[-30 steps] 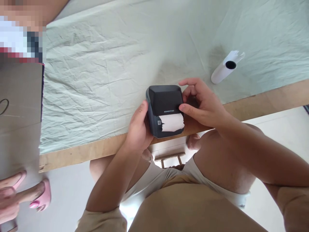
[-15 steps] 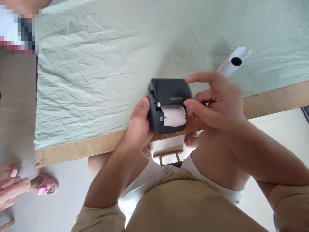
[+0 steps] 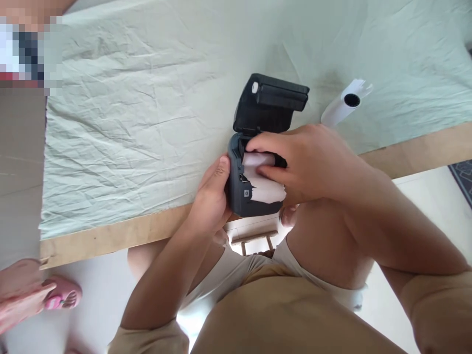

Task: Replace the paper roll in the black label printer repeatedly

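A small black printer (image 3: 239,206) is held over the table's near edge, its lid (image 3: 267,110) swung up and back. Inside it lies a white paper roll (image 3: 263,179), whose loose torn end hangs over the printer's front. My left hand (image 3: 212,196) is closed round the printer's left side, thumb along the edge. My right hand (image 3: 302,160) reaches into the paper compartment from the right, with thumb and a finger pressed on the roll at its top and front. The remaining fingers of that hand are hidden.
A larger white roll with a dark core (image 3: 337,107) and a torn end lies on the pale green cloth (image 3: 147,108), right of the printer. Bare wood (image 3: 121,231) edges the table. Another person's foot in a pink sandal (image 3: 68,294) is at the lower left.
The printer's lid has opened upward. My right hand has moved from the lid's right side into the compartment, onto the paper roll. My left hand still holds the printer.
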`<state>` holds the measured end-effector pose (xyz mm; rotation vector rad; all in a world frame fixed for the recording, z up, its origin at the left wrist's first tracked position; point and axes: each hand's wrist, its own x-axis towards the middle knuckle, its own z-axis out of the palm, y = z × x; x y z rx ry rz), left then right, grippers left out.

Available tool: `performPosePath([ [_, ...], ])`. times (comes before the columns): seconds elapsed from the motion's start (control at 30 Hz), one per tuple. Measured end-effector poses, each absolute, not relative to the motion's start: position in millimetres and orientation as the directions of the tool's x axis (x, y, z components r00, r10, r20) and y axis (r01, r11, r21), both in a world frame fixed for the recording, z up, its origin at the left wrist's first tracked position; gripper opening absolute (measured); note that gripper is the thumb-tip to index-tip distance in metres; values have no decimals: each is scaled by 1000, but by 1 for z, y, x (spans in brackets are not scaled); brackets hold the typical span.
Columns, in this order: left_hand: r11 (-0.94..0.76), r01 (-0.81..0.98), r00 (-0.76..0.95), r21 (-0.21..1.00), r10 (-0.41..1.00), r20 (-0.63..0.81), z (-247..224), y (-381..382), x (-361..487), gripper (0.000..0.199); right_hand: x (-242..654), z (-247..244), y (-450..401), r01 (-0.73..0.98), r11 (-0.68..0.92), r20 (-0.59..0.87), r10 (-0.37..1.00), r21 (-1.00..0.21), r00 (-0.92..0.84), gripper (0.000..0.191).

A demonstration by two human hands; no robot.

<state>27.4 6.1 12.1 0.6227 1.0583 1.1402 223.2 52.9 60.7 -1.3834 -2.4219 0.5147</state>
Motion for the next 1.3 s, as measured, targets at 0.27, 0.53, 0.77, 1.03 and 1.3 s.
performPosePath([
  [0.27,323,-457,-15,829,929,-370,10,6,30,34,264,55,52,304,268,276,961,-914,-18,30],
  [0.53,314,-441,-20,841,933,-359,10,8,31,38,279,16,65,522,211,213,975,-826,-57,40],
  [0.77,338,-465,17,818,928,-373,14,8,31,41,283,8,68,721,291,230,955,-630,-184,37],
  [1.03,367,-480,78,797,922,-378,18,9,29,36,320,25,63,835,260,588,804,-486,92,24],
  [1.3,365,-462,106,808,928,-358,20,10,28,36,343,2,98,848,76,363,921,-524,141,53],
])
